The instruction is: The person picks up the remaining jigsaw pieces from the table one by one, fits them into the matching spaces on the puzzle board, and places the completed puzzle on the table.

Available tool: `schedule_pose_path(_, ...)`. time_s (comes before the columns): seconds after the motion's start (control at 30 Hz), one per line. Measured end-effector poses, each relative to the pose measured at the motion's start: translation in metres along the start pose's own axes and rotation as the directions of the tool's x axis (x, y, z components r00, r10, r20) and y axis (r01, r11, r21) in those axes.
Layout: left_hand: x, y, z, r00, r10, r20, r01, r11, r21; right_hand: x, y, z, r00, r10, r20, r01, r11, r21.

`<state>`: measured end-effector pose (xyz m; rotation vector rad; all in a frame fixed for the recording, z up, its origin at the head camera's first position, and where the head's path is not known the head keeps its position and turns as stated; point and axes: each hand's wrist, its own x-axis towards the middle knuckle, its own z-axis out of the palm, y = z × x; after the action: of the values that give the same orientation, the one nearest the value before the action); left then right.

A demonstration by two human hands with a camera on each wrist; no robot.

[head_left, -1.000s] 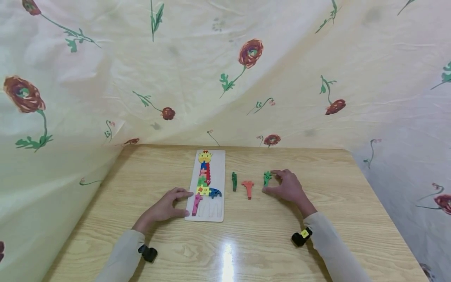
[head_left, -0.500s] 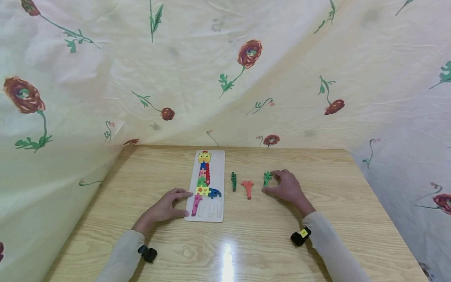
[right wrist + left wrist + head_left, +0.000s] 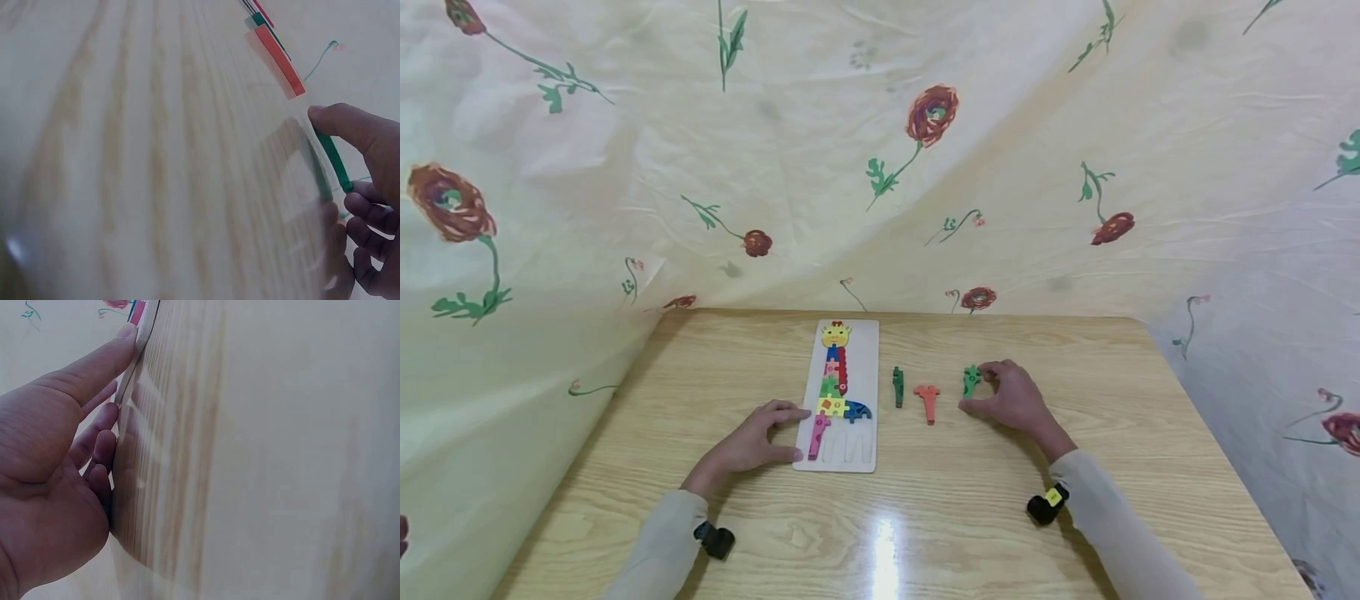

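My right hand point(image 3: 1011, 398) pinches a green puzzle piece point(image 3: 972, 380) between thumb and fingers. In the right wrist view this green piece point(image 3: 333, 160) is seen edge-on, close over the table, its shadow beside it. My left hand point(image 3: 756, 437) rests at the left edge of a white puzzle board point(image 3: 865, 350), thumb at the lower corner and a fingertip higher up. A colourful giraffe puzzle point(image 3: 832, 407) fills part of the board, with a pink leg piece point(image 3: 817, 437) at lower left. Beside that leg, several pale leg-shaped recesses point(image 3: 856, 448) show.
Between board and right hand lie a dark green piece point(image 3: 898, 387) and an orange piece point(image 3: 928, 402) on the wooden table point(image 3: 760, 542). A flowered cloth point(image 3: 820, 167) hangs behind the table and at its sides. Both wrists carry black cameras point(image 3: 717, 542).
My right hand has shifted the green piece slightly to the right, and its wrist has turned a little outward. My left hand and the board have stayed put.
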<state>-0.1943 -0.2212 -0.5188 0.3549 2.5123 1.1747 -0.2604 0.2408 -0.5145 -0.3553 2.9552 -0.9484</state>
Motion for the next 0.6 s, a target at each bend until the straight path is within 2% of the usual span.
schedule_pose_path(0.27,0.0,0.002,-0.001,1.0,-0.007,0.0,0.007,1.0,-0.001,-0.001,-0.001,-0.001,1.0,0.006,0.0,-0.006,1.0,0.024)
schedule_pose_path(0.6,-0.001,0.002,-0.001,1.0,-0.002,0.004,0.002,1.0,0.002,-0.003,-0.014,-0.002,0.999,-0.032,-0.03,0.032,0.999,-0.012)
